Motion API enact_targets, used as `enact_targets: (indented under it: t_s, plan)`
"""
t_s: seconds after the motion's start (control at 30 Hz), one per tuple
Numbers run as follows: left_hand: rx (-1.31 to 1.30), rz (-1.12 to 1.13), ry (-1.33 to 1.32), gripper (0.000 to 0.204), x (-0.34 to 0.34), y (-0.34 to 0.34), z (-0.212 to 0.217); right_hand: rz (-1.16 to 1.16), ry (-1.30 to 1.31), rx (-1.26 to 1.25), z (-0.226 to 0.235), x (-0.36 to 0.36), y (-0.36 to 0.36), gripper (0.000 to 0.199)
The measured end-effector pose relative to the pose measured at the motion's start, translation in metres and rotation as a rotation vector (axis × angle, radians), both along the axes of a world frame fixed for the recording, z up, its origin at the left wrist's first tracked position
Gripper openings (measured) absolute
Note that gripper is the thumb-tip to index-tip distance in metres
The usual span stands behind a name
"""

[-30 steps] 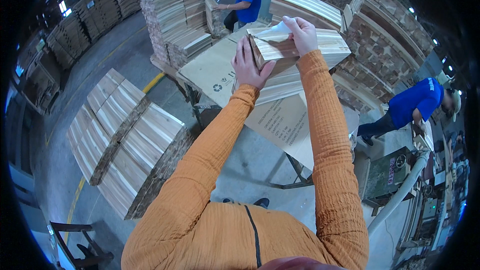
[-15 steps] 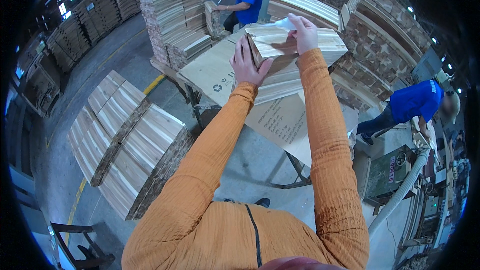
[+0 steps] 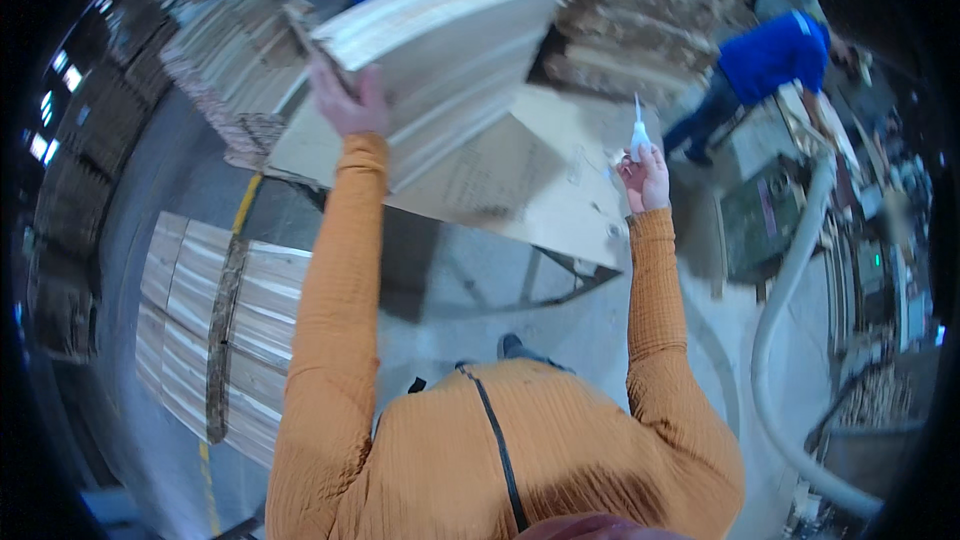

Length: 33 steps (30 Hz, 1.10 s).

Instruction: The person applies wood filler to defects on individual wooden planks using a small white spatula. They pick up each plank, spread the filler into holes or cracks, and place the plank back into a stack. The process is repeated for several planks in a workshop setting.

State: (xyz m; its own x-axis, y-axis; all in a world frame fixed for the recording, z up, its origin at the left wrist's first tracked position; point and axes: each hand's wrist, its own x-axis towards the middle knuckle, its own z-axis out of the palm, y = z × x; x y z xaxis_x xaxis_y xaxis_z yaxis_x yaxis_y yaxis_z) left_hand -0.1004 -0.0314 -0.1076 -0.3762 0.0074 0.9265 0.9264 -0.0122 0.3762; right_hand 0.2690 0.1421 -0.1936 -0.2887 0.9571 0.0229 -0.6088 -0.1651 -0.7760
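Note:
My left hand (image 3: pixel 350 105) grips the left end of a pale wooden board (image 3: pixel 440 15), thumb on the near side and fingers over the end. The board is slightly blurred and stands tilted above more boards on a cardboard-covered table (image 3: pixel 570 200). How many boards move with it I cannot tell. Out to the right, past the boards, my right hand (image 3: pixel 645 180) is closed round a small white squeeze bottle (image 3: pixel 640 138), its thin nozzle pointing up.
Strapped wooden boards (image 3: pixel 180 280) lie low on the left. Wood stacks (image 3: pixel 235 60) rise behind the table and at the back right (image 3: pixel 640 15). Two people in blue shirts work nearby, one at the far side, one (image 3: pixel 770 55) at the right beside a green machine (image 3: pixel 760 220) and hose (image 3: pixel 790 310).
My right hand has moved from above the boards to the right, with the bottle. My left hand has shifted left in view, and the board there is now tilted up. The view has turned right.

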Motion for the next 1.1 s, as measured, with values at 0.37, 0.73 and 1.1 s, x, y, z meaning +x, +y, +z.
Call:
enact_targets:
  t_s: [0.37,0.73,1.1]
  plan:
    - [0.112,-0.221,-0.092,0.071,0.004,0.005,-0.009,-0.245,-0.666,0.089,-0.15,0.14,-0.002,0.018]
    - [0.032,-0.111,-0.081,0.077,0.007,-0.001,-0.015,-0.485,-1.353,0.801,-0.182,0.149,-0.006,0.031]
    - [0.101,-0.294,-0.207,0.079,0.022,-0.01,-0.025,-0.413,-1.099,0.827,-0.117,0.17,-0.004,0.057]
